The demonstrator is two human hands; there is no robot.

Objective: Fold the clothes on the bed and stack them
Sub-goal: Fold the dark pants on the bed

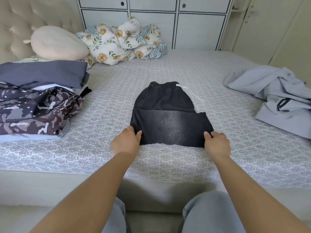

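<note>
black faded denim trousers [166,115], one pair, lie part-folded near the front edge of the patterned grey bed [218,157]. my left hand [126,143] pinches their near left corner, my right hand [217,145] the near right. one stack of folded clothes [38,101] sits at the left edge; i count one crumpled pale blue garment [272,91] at the right edge.

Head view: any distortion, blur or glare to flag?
Head view: wide-angle bowing bends the bed edge and wardrobe lines; soft daylight, no glare or hard shadows; slight blur on left hand; dark trousers sharp.
</note>
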